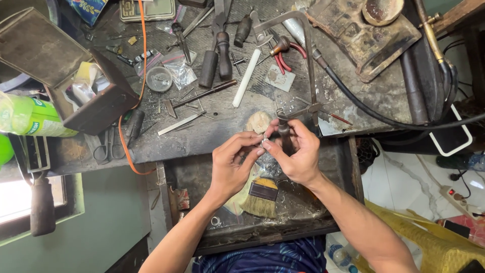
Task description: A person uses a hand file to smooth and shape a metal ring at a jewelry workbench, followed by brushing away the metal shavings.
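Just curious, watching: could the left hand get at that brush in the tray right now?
Probably yes: the brush lies uncovered just below the left hand, but its fingers are pinching a small metal piece.

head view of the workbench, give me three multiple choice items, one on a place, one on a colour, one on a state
1. Where does the flat bristle brush with the dark ferrule lie?
A. in the open drawer under the hands
B. on the bench top by the pliers
C. on the floor

2. What colour is the thin cable running down the bench's left part?
A. blue
B. orange
C. white

3. What are the left hand and right hand doing?
A. resting flat on the bench
B. both pinching a small shiny piece between their fingertips
C. holding the brush

Answers:
1 A, it rests in the dark metal drawer below the bench edge.
2 B, the line is bright orange.
3 B, the fingertips of both meet on the piece, and the right hand also grips a saw frame's dark handle.
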